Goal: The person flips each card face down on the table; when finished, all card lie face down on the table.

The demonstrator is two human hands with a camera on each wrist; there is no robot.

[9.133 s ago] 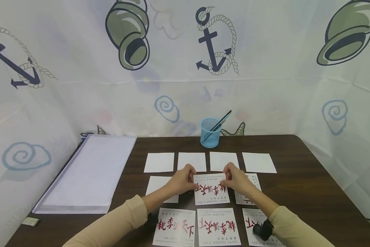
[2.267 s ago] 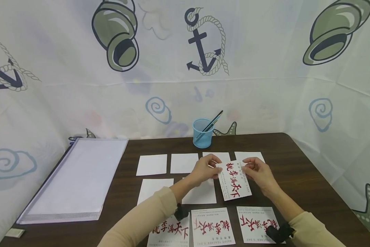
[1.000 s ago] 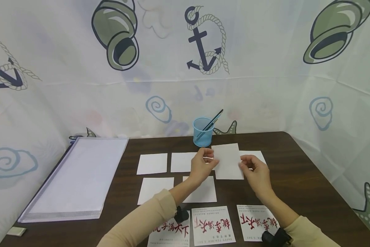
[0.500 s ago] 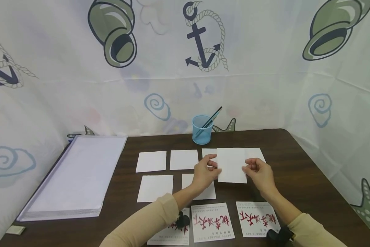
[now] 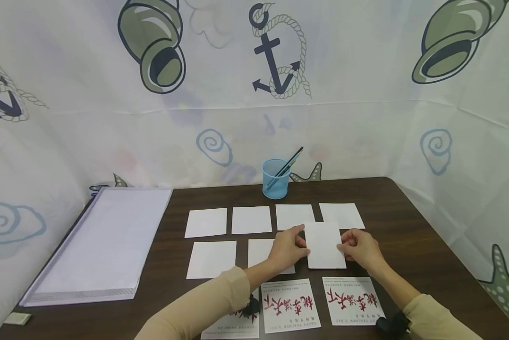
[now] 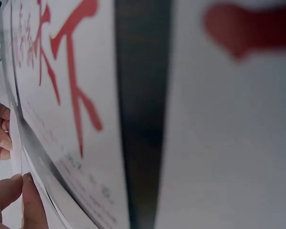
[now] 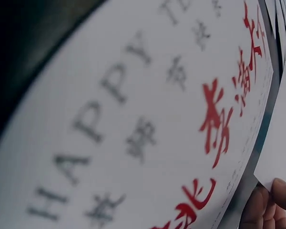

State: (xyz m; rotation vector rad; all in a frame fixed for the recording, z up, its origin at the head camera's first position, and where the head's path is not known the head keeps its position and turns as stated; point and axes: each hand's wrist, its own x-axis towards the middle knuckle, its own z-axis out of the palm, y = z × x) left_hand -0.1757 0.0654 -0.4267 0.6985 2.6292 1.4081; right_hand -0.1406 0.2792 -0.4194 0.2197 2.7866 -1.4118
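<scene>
- Backdrop [image 5: 356, 137]: pale cloth printed with anchors and shells, cut off by the frame.
- Table [image 5: 411, 245]: dark, wood-grained; its near edge lies outside the head view.
- White pad [image 5: 97, 245]: large, flat, along the table's left side.
- Left hand [image 5: 287, 248] and right hand [image 5: 360, 248]: fingers bent, each pinching one side edge of the held card. The right wrist view shows the right thumb on the near face, fingers behind.
- Printed cards: three, nearest the person. The middle card [image 5: 292, 307] and right card [image 5: 352, 301] show red characters inverted; the left card [image 5: 224, 328] is largely hidden by the sleeve. The right wrist view enlarges "HAPPY".
- Held card [image 5: 326, 245]: between the hands, blank side to the head camera, other side hidden there; it overlaps two back-row corners. Contact with the table cannot be told.
- Blank cards: a back row [image 5: 251, 220] of four; nearer, two more [image 5: 212, 259], one partly behind the left hand.
- Blue cup [image 5: 275, 190]: at the back, holding slim pens [image 5: 291, 162].
</scene>
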